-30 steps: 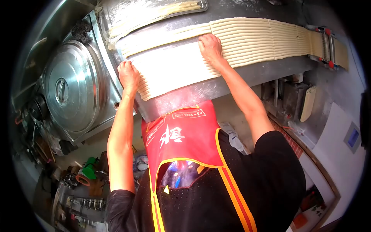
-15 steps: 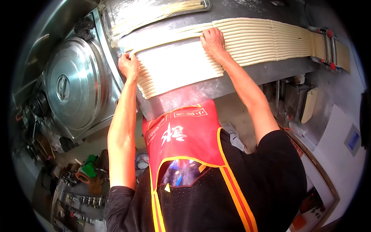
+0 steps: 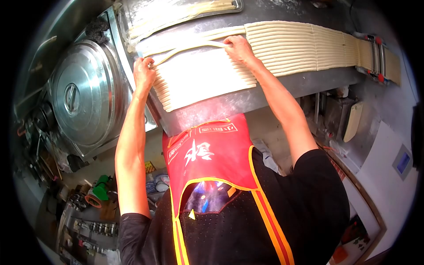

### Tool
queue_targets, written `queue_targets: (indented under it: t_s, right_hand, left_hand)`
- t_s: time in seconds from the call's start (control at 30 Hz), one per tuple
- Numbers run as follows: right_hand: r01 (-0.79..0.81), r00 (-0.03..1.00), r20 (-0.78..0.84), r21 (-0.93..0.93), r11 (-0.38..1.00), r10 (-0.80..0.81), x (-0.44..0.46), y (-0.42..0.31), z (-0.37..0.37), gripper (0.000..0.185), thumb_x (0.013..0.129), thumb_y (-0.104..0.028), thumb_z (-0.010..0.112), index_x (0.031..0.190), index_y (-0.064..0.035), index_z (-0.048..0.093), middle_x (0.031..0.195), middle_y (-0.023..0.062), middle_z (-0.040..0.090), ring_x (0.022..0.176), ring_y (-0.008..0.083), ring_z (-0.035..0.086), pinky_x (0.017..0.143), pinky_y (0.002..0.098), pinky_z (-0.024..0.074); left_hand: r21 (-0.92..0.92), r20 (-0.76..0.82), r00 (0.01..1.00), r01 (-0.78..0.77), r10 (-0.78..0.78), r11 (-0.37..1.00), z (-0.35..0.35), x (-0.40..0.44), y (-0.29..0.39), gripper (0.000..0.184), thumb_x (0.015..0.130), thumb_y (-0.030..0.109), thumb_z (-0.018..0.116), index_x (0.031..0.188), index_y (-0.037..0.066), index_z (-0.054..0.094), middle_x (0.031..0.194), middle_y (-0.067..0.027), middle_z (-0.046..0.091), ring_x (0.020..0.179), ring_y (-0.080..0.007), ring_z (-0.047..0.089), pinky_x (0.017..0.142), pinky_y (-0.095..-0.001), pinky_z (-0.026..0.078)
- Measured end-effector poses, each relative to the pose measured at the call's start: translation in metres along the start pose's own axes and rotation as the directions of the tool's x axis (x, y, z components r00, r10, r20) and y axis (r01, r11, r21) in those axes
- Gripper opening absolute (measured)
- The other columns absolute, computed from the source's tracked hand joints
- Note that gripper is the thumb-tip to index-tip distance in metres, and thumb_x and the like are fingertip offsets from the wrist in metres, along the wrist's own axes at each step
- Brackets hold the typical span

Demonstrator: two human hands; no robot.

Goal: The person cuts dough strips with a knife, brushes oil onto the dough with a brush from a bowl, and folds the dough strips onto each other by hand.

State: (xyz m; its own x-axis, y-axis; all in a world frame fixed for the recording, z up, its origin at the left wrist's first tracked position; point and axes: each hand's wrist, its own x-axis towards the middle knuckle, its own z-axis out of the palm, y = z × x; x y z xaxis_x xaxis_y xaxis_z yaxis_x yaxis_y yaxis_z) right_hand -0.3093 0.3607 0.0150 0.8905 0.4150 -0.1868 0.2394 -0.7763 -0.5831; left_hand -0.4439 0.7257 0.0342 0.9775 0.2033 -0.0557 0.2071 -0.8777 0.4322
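A long pale dough strip [image 3: 187, 47] arcs between my two hands over the metal worktop. My left hand [image 3: 144, 74] pinches its left end, beside the worktop's left edge. Fingers closed, my right hand [image 3: 240, 49] grips the other end. Just below lies a block of dough strips [image 3: 201, 81] set side by side, overexposed in the middle. To the right of my right hand stretches a wider row of cut dough strips [image 3: 300, 47]. Behind the held piece, a further loose strip [image 3: 216, 33] runs from that row toward the left.
A tray of dough strips [image 3: 185, 15] lies at the back. A roller device with red knobs [image 3: 376, 57] stands at the far right, over a dough sheet. On the left is a large lidded steel pot [image 3: 84, 95]. The worktop's front edge borders my red apron [image 3: 207, 150].
The strip between my hands went from nearly straight to bowed upward. My left hand moved slightly left, and my right hand slightly left and down.
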Motion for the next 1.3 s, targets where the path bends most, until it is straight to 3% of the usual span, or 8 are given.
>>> queue_targets:
  t_s: [0.1, 0.23, 0.43, 0.7, 0.9, 1.1, 1.23, 1.3]
  right_hand:
    - [0.027, 0.996, -0.082, -0.162, 0.986, -0.040, 0.002, -0.019, 0.009, 0.024, 0.081, -0.028, 0.066, 0.099, -0.0150, 0.075, 0.098, 0.0098, 0.072, 0.104, 0.0317, 0.061, 0.091, 0.0443, 0.0484]
    - [0.057, 0.996, -0.076, 0.077, 0.995, -0.051, 0.009, -0.066, 0.063, 0.026, 0.081, -0.027, 0.065, 0.102, -0.0138, 0.074, 0.103, 0.0097, 0.071, 0.106, 0.0317, 0.060, 0.095, 0.0447, 0.0441]
    - [0.021, 0.993, -0.119, 0.021, 1.000, -0.018, -0.002, -0.089, 0.065, 0.019, 0.083, -0.021, 0.062, 0.096, -0.0107, 0.072, 0.105, 0.0112, 0.069, 0.108, 0.0316, 0.058, 0.095, 0.0454, 0.0433]
    - [0.177, 0.951, -0.223, -0.172, 0.969, -0.213, -0.016, -0.120, 0.097, 0.023, 0.078, -0.019, 0.067, 0.100, -0.0140, 0.073, 0.104, 0.0092, 0.067, 0.105, 0.0293, 0.058, 0.094, 0.0452, 0.0437]
    - [0.498, 0.813, -0.255, -0.162, 0.852, -0.523, -0.025, -0.087, 0.069, 0.025, 0.082, -0.016, 0.066, 0.106, -0.0135, 0.069, 0.105, 0.0082, 0.067, 0.101, 0.0281, 0.060, 0.092, 0.0453, 0.0448]
    - [0.284, 0.889, -0.287, -0.266, 0.921, -0.357, -0.024, -0.011, 0.019, 0.018, 0.083, -0.018, 0.067, 0.100, -0.0156, 0.072, 0.095, 0.0028, 0.069, 0.097, 0.0263, 0.061, 0.094, 0.0446, 0.0435]
    - [0.245, 0.868, -0.388, -0.209, 0.947, -0.311, -0.027, 0.009, 0.006, 0.014, 0.082, -0.019, 0.067, 0.094, -0.0152, 0.073, 0.093, 0.0022, 0.069, 0.097, 0.0260, 0.062, 0.095, 0.0436, 0.0432]
    - [0.215, 0.911, -0.306, -0.222, 0.951, -0.277, -0.024, 0.008, 0.002, 0.018, 0.082, -0.018, 0.067, 0.098, -0.0132, 0.071, 0.099, 0.0039, 0.068, 0.101, 0.0260, 0.061, 0.096, 0.0430, 0.0430]
  left_hand:
    - [-0.079, -0.050, 0.998, 0.024, -0.028, 0.997, 0.017, 0.001, 0.010, 0.026, 0.075, 0.002, 0.058, 0.096, 0.009, 0.073, 0.101, -0.0139, 0.065, 0.105, -0.0332, 0.058, 0.093, -0.0411, 0.047]
    - [-0.131, -0.056, 0.992, 0.101, -0.109, 0.986, 0.034, 0.007, 0.030, 0.018, 0.081, 0.009, 0.062, 0.094, 0.010, 0.074, 0.100, -0.0110, 0.068, 0.101, -0.0300, 0.061, 0.091, -0.0408, 0.049]
    - [-0.217, 0.042, 0.970, 0.241, -0.238, 0.946, 0.024, 0.008, 0.011, 0.018, 0.078, 0.005, 0.062, 0.092, 0.010, 0.073, 0.101, -0.0106, 0.068, 0.103, -0.0297, 0.061, 0.092, -0.0402, 0.048]
    - [-0.207, -0.086, 0.990, 0.089, -0.109, 0.974, 0.044, 0.002, 0.048, 0.012, 0.078, 0.018, 0.070, 0.087, 0.013, 0.076, 0.097, -0.0086, 0.067, 0.100, -0.0295, 0.060, 0.090, -0.0412, 0.048]
    - [-0.236, -0.205, 0.978, -0.019, -0.031, 0.972, 0.037, -0.011, 0.040, 0.010, 0.079, 0.021, 0.073, 0.088, 0.017, 0.076, 0.095, -0.0064, 0.065, 0.098, -0.0279, 0.059, 0.089, -0.0412, 0.048]
    - [-0.061, -0.339, 0.936, 0.081, -0.098, 0.995, 0.033, -0.027, 0.018, 0.013, 0.081, 0.016, 0.070, 0.093, 0.013, 0.075, 0.098, -0.0102, 0.064, 0.101, -0.0303, 0.058, 0.092, -0.0423, 0.046]
    - [-0.219, -0.374, 0.898, 0.158, -0.233, 0.963, 0.036, -0.031, 0.021, 0.015, 0.081, 0.014, 0.069, 0.095, 0.011, 0.075, 0.101, -0.0114, 0.064, 0.103, -0.0312, 0.058, 0.094, -0.0425, 0.046]
    - [-0.060, -0.298, 0.919, 0.253, -0.259, 0.966, 0.033, -0.028, 0.025, 0.021, 0.080, 0.010, 0.067, 0.100, 0.008, 0.074, 0.103, -0.0129, 0.064, 0.104, -0.0315, 0.058, 0.096, -0.0419, 0.046]
